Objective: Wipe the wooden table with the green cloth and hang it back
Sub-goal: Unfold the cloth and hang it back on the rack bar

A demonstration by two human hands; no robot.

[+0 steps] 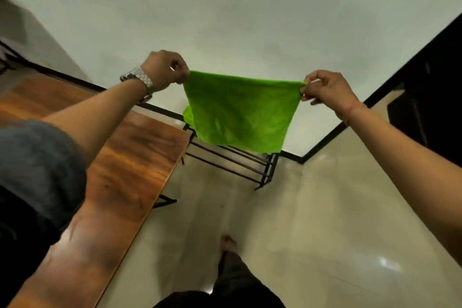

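The green cloth (240,112) hangs spread out in the air, stretched between both hands by its top corners. My left hand (163,70), with a metal watch on the wrist, pinches the left corner. My right hand (323,87) pinches the right corner. The cloth's lower edge hangs over the top of a black metal rack (232,160) that stands against the wall. The wooden table (120,165) lies to the left, below my left arm, its surface bare and glossy.
A white wall fills the background. The beige tiled floor (325,207) lies in front of me, with my foot (228,244) on it. A dark doorway or cabinet (430,97) stands at the right. A bit of green (187,114) shows behind the cloth's left edge.
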